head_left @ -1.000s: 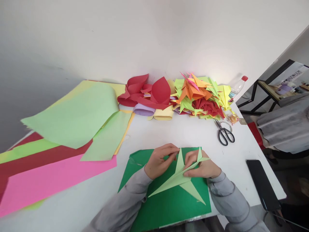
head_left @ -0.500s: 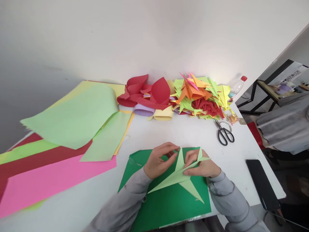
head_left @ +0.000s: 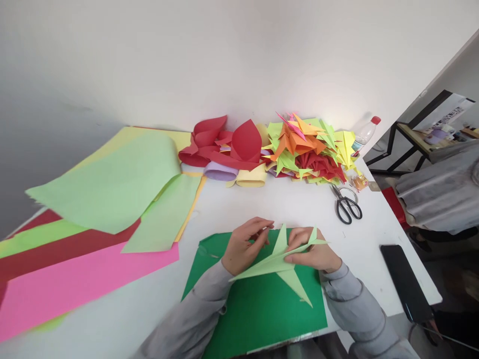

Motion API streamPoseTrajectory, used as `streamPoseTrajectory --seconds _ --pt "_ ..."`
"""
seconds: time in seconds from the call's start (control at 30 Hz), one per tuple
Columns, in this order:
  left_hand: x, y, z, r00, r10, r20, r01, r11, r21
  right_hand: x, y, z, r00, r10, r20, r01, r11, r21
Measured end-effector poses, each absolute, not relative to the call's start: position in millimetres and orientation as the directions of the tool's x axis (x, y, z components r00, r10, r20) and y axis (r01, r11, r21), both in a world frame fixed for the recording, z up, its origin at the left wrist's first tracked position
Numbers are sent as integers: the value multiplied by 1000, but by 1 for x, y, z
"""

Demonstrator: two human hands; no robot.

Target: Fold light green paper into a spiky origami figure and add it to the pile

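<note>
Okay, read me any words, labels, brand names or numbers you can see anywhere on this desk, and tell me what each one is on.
None can be read.
Plastic bottle: its label is too small and blurred.
White board on the black frame at far right: dark marks, too blurred to read.
Phone: dark screen, no text.
Scissors and folded light green paper: no print visible.

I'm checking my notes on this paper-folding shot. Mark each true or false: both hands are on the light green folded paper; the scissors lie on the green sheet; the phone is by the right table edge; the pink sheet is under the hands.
1. True: left hand and right hand hold the light green folded paper.
2. False: the scissors lie on the white table, beyond the green sheet.
3. True: the phone lies there.
4. False: the pink sheet lies far left.
</note>
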State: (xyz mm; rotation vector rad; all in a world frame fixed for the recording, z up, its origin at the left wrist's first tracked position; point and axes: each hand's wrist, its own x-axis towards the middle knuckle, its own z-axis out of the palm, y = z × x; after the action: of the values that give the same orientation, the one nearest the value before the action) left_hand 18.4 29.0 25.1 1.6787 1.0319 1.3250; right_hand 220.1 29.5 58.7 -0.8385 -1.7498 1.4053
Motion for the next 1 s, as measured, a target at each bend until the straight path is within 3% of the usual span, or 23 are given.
streamPoseTrajectory --seconds 0.17,0.3,0.4,0.53,0.87,1.0 --pt "22 29 21 28 959 281 180 -282 942 223 36 52 -212 954 212 38 224 -974" --pt "33 13 30 43 892 451 272 -444 853 225 40 51 -55 965 256 169 262 -950" --pt "41 1 37 148 755 638 266 -652 710 224 41 51 -12 959 283 239 277 -931" --pt "45 -3 34 274 630 727 245 -776 581 224 41 49 29 957 288 285 268 -920" --pt "44 3 27 343 620 706 252 -785 566 223 40 49 22 961 276 300 257 -919" --pt "44 3 24 391 674 627 214 -729 650 224 41 47 30 960 278 295 257 -920"
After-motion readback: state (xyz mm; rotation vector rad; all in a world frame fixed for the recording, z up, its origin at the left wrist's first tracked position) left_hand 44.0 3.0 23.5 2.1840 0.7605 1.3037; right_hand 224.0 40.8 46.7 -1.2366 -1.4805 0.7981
